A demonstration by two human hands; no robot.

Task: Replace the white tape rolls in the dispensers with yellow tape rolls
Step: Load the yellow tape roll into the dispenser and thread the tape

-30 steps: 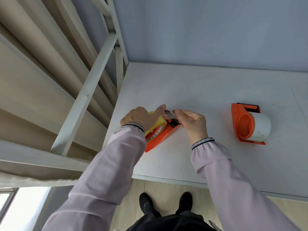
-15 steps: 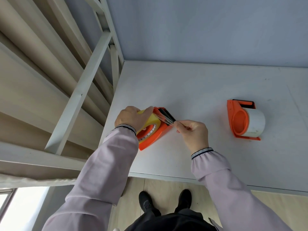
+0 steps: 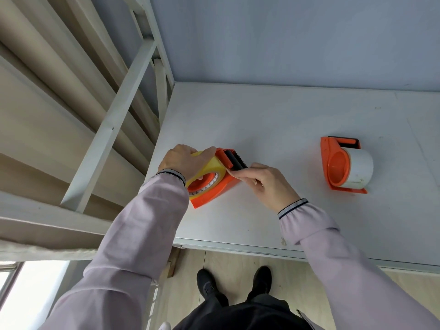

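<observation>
My left hand (image 3: 184, 160) lies curled, knuckles up, thumb stretched right. My right hand (image 3: 266, 184) sits just right of it, fingers (image 3: 247, 173) bent and pinched together at the tips. Both forearms, in pale lilac sleeves, reach away from me.

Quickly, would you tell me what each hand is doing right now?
Left hand: grips the yellow tape roll in its orange dispenser.
Right hand: pinches the tape end.
</observation>
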